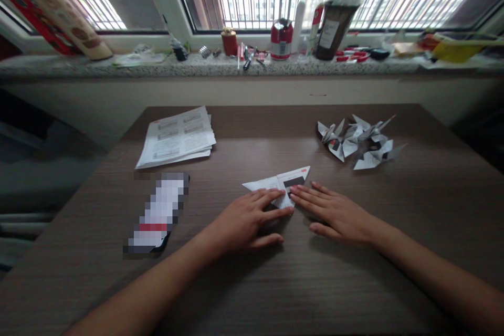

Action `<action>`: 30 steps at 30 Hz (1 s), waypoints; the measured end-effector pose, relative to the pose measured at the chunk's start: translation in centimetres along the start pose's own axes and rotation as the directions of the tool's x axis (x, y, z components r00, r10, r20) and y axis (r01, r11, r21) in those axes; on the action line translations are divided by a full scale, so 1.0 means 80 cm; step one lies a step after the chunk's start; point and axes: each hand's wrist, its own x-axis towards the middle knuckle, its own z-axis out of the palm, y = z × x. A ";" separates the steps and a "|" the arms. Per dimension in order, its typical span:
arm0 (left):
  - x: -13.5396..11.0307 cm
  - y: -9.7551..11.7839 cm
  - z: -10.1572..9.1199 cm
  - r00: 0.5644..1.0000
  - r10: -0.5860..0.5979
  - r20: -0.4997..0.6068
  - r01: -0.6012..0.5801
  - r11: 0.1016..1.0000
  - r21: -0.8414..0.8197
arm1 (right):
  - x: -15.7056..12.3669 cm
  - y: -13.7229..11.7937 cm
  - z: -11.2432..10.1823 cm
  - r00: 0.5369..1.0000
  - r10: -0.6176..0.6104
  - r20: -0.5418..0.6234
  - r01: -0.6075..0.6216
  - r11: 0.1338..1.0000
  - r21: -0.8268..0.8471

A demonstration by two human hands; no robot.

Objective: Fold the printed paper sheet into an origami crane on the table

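A printed sheet of paper folded into a triangle [280, 182] lies flat on the brown table [252, 283], its long edge away from me and its point toward me. My left hand [254, 215] rests on its left part with the fingers stretched out and the thumb apart. From the right, my right hand [334, 212] lays its outstretched fingertips on the triangle's right part, beside a dark printed block. Neither hand grips the paper. The fingers cover part of its lower half.
Several folded paper cranes [358, 142] sit at the back right. A stack of printed sheets [177, 136] lies at the back left, with a phone [159, 212] nearer me. The windowsill [157, 68] carries a red can [281, 39], a dark cup [334, 29] and small tools.
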 end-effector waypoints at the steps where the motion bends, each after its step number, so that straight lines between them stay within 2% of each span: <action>1: 0.000 0.000 0.000 1.000 -0.004 0.007 0.004 1.000 0.004 | 0.000 0.001 0.001 1.000 0.002 0.000 -0.002 1.000 -0.001; 6: 0.000 0.000 -0.001 0.999 -0.010 0.032 0.009 1.000 0.015 | 0.002 0.018 0.000 0.998 0.058 -0.039 -0.059 0.998 -0.026; 13: 0.001 0.001 -0.004 1.000 -0.003 0.014 0.003 1.000 -0.014 | 0.004 0.045 -0.004 0.978 0.184 -0.099 -0.191 0.979 -0.065; 22: 0.001 0.001 -0.003 0.999 -0.010 0.037 0.010 1.000 0.004 | 0.009 0.043 0.001 0.954 0.282 -0.101 -0.291 0.952 -0.095; 30: 0.000 0.003 -0.003 0.999 -0.020 0.036 0.019 1.000 0.008 | 0.016 0.039 0.005 0.916 0.368 -0.158 -0.387 0.916 -0.109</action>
